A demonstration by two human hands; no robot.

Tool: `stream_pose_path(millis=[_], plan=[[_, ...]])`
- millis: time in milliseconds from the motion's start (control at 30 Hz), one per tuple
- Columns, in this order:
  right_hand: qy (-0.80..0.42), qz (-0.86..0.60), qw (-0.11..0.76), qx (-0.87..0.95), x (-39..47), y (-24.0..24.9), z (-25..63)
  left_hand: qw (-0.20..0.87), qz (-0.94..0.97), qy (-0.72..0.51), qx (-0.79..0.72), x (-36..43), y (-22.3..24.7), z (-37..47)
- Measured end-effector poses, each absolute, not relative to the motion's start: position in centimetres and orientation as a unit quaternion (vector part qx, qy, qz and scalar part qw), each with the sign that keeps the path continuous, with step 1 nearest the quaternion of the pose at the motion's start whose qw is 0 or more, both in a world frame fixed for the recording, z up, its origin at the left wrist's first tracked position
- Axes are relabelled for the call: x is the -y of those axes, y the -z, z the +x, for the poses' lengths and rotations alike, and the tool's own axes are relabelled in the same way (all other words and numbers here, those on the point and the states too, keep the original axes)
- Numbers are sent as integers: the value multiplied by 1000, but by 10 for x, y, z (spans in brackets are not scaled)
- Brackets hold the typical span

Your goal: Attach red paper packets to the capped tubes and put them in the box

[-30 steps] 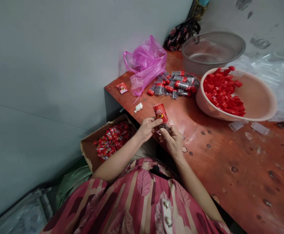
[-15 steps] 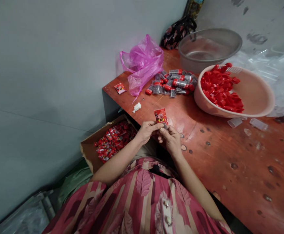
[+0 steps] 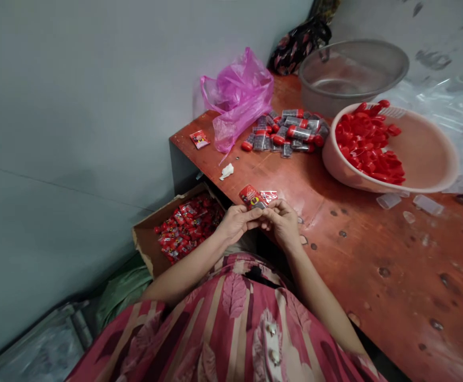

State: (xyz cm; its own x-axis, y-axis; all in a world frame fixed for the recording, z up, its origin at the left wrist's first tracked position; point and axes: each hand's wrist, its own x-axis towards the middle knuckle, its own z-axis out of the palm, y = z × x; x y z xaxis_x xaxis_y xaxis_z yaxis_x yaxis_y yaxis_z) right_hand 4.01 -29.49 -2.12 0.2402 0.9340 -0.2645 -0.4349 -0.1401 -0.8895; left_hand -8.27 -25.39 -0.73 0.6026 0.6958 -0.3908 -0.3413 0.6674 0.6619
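Note:
At the table's near edge, my left hand [image 3: 237, 224] and my right hand [image 3: 284, 223] pinch the bottom of a small red printed packet [image 3: 250, 195] between them. The packet leans to the left and has a dark patch at its lower end. Just behind my right fingers a second red-and-white packet [image 3: 269, 196] shows; whether it is held or lies on the table I cannot tell. My fingertips partly hide the packet's lower edge. Below and left of my hands, a cardboard box [image 3: 147, 245] holds many red packed pieces [image 3: 187, 225].
On the red table [image 3: 358, 249] lie a pile of clear, red-capped containers [image 3: 287, 132], a pink plastic bag [image 3: 237, 98], a lone packet [image 3: 199, 139] and a white scrap [image 3: 227, 171]. A pink basin [image 3: 434, 159] holds red caps [image 3: 368, 143]; a grey basin [image 3: 358, 95] stands behind.
The packet in my hands has tilted over to the left, and the second packet behind it shows more. My hands stay close together. The view has shifted slightly.

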Motion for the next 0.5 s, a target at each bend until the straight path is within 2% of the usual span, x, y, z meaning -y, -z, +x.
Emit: stream_pose_path(millis=[133,200,267,367,500], plan=[[-579,-509,567,290,291,13,39,813,213,-399,-367,259,13,-109],[-548,-524,581,296,292,9,44,769,173,-471,-396,263,18,-123],[-503,-544,602,297,294,6,55,737,179,-488,-432,265,24,-131],[-448,-575,618,293,297,5,71,663,373,-443,-475,263,30,-125],[-422,-612,603,287,303,7,81,385,742,-363,-411,245,35,-89]])
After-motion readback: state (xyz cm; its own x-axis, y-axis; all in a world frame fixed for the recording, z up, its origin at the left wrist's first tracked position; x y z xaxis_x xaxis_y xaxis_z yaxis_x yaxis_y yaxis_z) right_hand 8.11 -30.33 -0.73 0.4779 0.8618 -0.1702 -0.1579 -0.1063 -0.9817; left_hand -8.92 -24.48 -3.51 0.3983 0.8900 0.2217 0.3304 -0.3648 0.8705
